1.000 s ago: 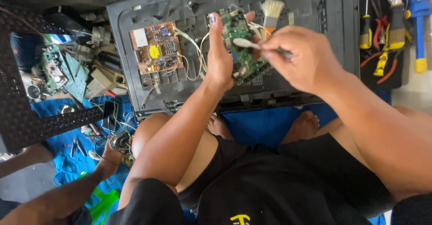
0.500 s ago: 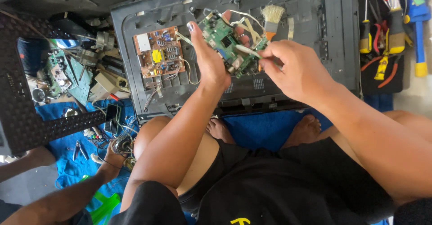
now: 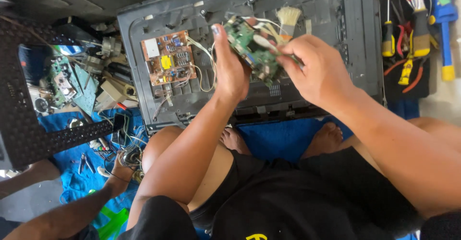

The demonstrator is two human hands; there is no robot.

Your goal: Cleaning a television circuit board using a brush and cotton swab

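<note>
Two grips clamp the green board [image 3: 252, 53], left hand [image 3: 229, 69] at nine o'clock, right hand [image 3: 317, 69] at three; its wires [image 3: 204, 57] could tear if I tug.

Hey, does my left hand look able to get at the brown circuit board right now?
Probably not at once: the left hand is holding up the green circuit board together with the right hand. The brown circuit board lies uncovered just left of it, so the way looks free once it lets go.
</note>
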